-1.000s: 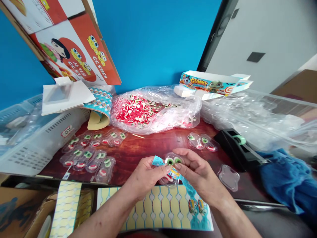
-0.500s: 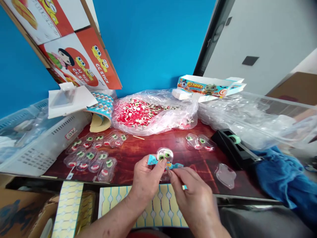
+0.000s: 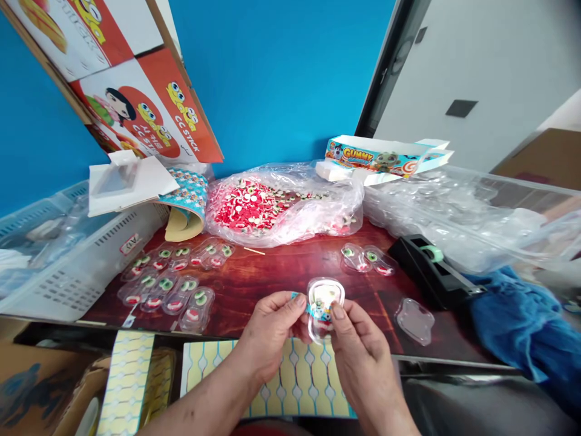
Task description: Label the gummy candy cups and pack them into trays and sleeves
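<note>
Between both hands, over the front of the table, is a clear plastic candy pack (image 3: 325, 290) with a blue printed sticker label (image 3: 320, 312) across its middle. My left hand (image 3: 278, 324) pinches the label's left end. My right hand (image 3: 361, 339) grips the pack's right side, its thumb on the front face. Glare on the plastic partly hides the candies inside. Below the hands lies a yellow backing sheet (image 3: 218, 363) with rows of label outlines. A clear plastic lid or shell (image 3: 414, 321) rests to the right of my right hand.
Several filled candy packs (image 3: 166, 284) lie at left, others (image 3: 367, 260) at right. A bag of red and white candies (image 3: 254, 206) sits behind. A black tape dispenser (image 3: 426, 272), blue cloth (image 3: 512, 327), white basket (image 3: 91, 266) and bin of clear plastic (image 3: 454, 206) flank the table.
The pack has moved slightly right and turned in my hands. My right hand has shifted from the label's end to the pack's right side; my left now pinches the label's left end.
</note>
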A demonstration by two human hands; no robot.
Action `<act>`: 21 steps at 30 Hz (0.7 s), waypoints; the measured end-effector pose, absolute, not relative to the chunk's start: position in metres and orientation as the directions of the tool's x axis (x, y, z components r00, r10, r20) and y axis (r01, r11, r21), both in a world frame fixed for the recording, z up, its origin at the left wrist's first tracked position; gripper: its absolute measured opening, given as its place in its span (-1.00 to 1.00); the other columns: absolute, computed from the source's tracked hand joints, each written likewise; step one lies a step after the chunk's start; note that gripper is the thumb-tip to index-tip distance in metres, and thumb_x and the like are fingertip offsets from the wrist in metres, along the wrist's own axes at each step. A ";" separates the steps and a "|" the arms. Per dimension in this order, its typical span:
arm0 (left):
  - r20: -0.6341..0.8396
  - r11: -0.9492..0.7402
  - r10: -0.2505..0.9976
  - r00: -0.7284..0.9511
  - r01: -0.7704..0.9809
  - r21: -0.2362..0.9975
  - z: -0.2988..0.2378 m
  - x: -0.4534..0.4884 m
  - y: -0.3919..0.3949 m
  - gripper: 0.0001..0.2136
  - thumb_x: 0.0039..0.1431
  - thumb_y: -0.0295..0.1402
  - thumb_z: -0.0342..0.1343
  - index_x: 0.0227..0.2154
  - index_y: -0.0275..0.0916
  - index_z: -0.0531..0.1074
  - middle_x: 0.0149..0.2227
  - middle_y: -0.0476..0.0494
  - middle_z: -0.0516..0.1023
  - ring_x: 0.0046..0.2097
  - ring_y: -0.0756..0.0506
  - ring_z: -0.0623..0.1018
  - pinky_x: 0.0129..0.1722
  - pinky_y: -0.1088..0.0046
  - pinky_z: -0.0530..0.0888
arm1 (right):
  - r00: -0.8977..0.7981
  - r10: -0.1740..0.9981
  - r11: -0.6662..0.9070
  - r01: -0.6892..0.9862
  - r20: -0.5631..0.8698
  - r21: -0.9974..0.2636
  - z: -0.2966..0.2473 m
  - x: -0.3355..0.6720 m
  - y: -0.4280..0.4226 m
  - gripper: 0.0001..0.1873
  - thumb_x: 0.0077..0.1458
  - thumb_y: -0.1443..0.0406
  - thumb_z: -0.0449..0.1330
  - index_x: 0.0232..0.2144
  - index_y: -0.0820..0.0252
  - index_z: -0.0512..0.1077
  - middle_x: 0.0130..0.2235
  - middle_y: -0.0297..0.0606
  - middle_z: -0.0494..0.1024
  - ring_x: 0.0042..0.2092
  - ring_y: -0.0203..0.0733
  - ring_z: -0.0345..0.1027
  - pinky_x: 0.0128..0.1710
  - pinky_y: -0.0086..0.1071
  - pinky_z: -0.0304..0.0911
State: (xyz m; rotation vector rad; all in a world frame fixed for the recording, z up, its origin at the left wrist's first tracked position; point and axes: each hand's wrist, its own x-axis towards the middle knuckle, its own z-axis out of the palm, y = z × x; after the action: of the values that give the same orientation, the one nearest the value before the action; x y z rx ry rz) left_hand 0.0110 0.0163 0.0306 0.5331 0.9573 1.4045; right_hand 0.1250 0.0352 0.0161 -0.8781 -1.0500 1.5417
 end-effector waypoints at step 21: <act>-0.160 0.039 0.947 -0.279 -0.395 0.918 0.037 0.025 0.016 -0.75 -0.15 -0.26 0.26 -0.41 -0.30 0.44 -0.37 -0.09 0.53 -0.32 -0.03 0.49 -0.28 0.44 0.42 | -0.148 0.958 0.268 0.174 0.244 -0.948 0.021 0.124 0.031 -0.78 0.09 0.20 0.08 -0.30 0.20 0.44 -0.36 -0.20 0.54 -0.36 -0.22 0.42 -0.35 -0.37 0.38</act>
State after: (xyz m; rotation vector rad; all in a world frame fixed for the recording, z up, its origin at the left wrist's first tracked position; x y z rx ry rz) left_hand 0.0249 0.0163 0.0367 0.6747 1.1661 1.5115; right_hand 0.1245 0.0309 0.0212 -1.0856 -1.5556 1.0023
